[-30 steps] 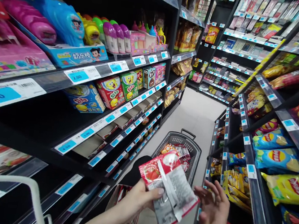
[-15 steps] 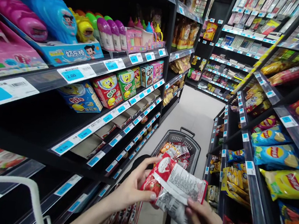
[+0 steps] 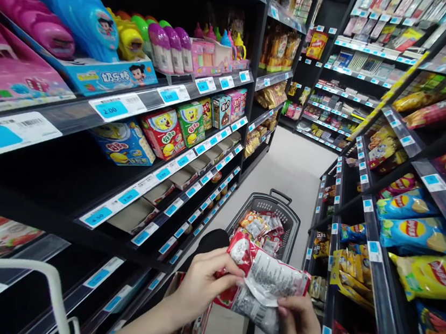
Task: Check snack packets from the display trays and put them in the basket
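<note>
A red and silver snack packet (image 3: 274,276), its printed back and seam facing up, is held between my two hands above the aisle floor. My left hand (image 3: 204,281) pinches the seam near the packet's red end with thumb and forefinger. At the other end, my right hand (image 3: 300,328) grips the packet's lower right part, thumb near the seam. Below my arms sits an open cardboard box (image 3: 223,327) with several packets at its left side, partly hidden by my left hand. Beyond the packet stands a dark grey shopping basket (image 3: 291,224) with several snack packets inside.
Shelves with candy toys (image 3: 86,20) and small snack boxes (image 3: 164,133) line the left side. Chip bags (image 3: 418,234) fill the right shelves. A white curved rail (image 3: 55,293) is at lower left. The pale aisle floor (image 3: 289,153) runs to shelves at the back.
My left hand has shifted from gripping the packet's left edge to pinching its back seam, which is now lifted. The packet has moved slightly right.
</note>
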Motion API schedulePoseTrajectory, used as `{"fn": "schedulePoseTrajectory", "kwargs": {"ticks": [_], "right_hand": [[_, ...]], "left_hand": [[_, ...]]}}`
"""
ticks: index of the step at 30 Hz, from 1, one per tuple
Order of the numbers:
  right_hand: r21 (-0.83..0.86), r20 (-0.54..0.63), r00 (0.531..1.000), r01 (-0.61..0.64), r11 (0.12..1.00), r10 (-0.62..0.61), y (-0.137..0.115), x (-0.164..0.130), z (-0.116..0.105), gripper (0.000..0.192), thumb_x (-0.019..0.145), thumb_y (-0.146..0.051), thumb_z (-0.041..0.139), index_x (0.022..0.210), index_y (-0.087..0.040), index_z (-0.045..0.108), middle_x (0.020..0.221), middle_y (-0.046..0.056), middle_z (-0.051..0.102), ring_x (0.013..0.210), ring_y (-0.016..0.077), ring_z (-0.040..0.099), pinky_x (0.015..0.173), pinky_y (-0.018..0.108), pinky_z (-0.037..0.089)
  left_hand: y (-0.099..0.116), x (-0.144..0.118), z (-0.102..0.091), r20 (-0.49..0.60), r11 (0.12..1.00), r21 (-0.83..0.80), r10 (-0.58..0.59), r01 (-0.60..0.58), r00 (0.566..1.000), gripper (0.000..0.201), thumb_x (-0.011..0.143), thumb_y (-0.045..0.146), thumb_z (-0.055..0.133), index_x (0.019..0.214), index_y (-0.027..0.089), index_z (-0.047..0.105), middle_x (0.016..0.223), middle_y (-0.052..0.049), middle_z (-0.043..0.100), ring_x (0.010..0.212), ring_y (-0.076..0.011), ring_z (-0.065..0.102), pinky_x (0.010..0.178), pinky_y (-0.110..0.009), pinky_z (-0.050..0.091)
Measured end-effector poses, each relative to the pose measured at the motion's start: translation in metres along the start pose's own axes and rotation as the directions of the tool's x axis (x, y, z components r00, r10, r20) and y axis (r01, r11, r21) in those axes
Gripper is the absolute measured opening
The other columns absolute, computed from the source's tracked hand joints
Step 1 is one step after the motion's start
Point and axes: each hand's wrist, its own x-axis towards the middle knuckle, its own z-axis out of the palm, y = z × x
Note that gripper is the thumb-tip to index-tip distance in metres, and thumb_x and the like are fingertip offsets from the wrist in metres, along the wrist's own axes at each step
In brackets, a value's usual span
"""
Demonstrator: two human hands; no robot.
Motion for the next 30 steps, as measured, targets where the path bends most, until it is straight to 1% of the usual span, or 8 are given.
{"fn": "schedulePoseTrajectory", "kwargs": {"ticks": [6,11,14,17,21,25,27,30], "right_hand": [[-0.049,0.045,0.991,-0.123,0.991,0.125,0.000,0.001,0.002,0.033,0.090,-0.048,0.053,0.071,-0.023,0.060,0.069,0.002,0.059,0.062,0.0181,0.056,0.056,0.026,0.043],[0.072,0.009,0.972,-0.234,0.970,0.234,-0.001,0.009,0.000,0.025,0.080,-0.045,0.067,0.077,-0.022,0.061,0.067,-0.002,0.057,0.058,0.0135,0.052,0.054,0.022,0.040],[0.187,0.022,0.949,-0.312,0.931,0.314,0.003,0.014,-0.006,0.027,0.072,-0.045,0.075,0.073,-0.021,0.064,0.065,-0.003,0.059,0.058,0.0127,0.053,0.055,0.020,0.042],[0.244,0.067,0.911,-0.411,0.878,0.407,0.010,0.013,-0.016,0.028,0.071,-0.049,0.075,0.072,-0.021,0.073,0.072,0.003,0.070,0.067,0.0177,0.062,0.062,0.023,0.047],[0.417,0.263,0.868,-0.496,0.762,0.421,0.019,0.007,-0.028,0.050,0.069,-0.063,0.068,0.093,-0.021,0.078,0.098,0.013,0.076,0.085,0.0313,0.071,0.071,0.037,0.055],[0.340,0.202,0.908,-0.417,0.843,0.368,0.025,0.006,-0.029,0.037,0.061,-0.045,0.082,0.091,-0.025,0.080,0.096,0.011,0.077,0.087,0.0299,0.072,0.074,0.034,0.057],[0.220,0.165,0.959,-0.262,0.940,0.229,0.025,0.009,-0.027,0.022,0.067,-0.035,0.080,0.087,-0.026,0.081,0.081,0.008,0.075,0.074,0.0241,0.071,0.065,0.029,0.055],[0.003,0.109,0.994,-0.024,1.000,0.023,0.022,0.011,-0.026,0.011,0.076,-0.031,0.072,0.078,-0.024,0.080,0.060,0.002,0.060,0.054,0.0149,0.056,0.049,0.023,0.044]], "left_hand": [[0.011,0.001,0.004,0.007,0.993,-0.050,-0.105,0.105,0.994,0.020,0.081,0.022,0.063,0.062,0.017,0.062,0.068,0.000,0.058,0.066,-0.0148,0.051,0.062,-0.024,0.038],[0.009,0.008,0.006,0.052,0.931,-0.229,-0.280,0.284,0.959,0.011,0.073,0.020,0.070,0.065,0.017,0.062,0.065,0.002,0.058,0.065,-0.0137,0.050,0.063,-0.024,0.038],[0.000,0.010,0.003,0.169,0.809,-0.437,-0.354,0.392,0.920,0.011,0.067,0.020,0.075,0.071,0.016,0.065,0.065,0.004,0.060,0.063,-0.0117,0.052,0.064,-0.023,0.040],[-0.007,0.009,-0.004,0.362,0.629,-0.553,-0.410,0.547,0.837,0.011,0.068,0.022,0.073,0.075,0.014,0.073,0.071,-0.001,0.068,0.064,-0.0127,0.058,0.066,-0.024,0.045],[-0.010,0.007,-0.016,0.518,0.477,-0.627,-0.335,0.616,0.787,0.039,0.056,0.010,0.068,0.093,0.013,0.077,0.090,-0.010,0.077,0.083,-0.0221,0.069,0.080,-0.031,0.050],[-0.008,0.008,-0.016,0.396,0.660,-0.520,-0.375,0.542,0.838,0.027,0.065,0.013,0.074,0.091,0.017,0.078,0.093,-0.008,0.078,0.086,-0.0229,0.070,0.082,-0.033,0.050],[-0.006,0.009,-0.013,0.303,0.785,-0.395,-0.380,0.478,0.874,0.022,0.069,0.023,0.076,0.089,0.016,0.078,0.089,-0.007,0.078,0.082,-0.0232,0.069,0.079,-0.032,0.051],[-0.003,0.010,-0.011,0.243,0.909,-0.153,-0.346,0.388,0.906,0.022,0.079,0.034,0.066,0.079,0.015,0.075,0.058,0.000,0.067,0.053,-0.0156,0.059,0.056,-0.025,0.044]]}}
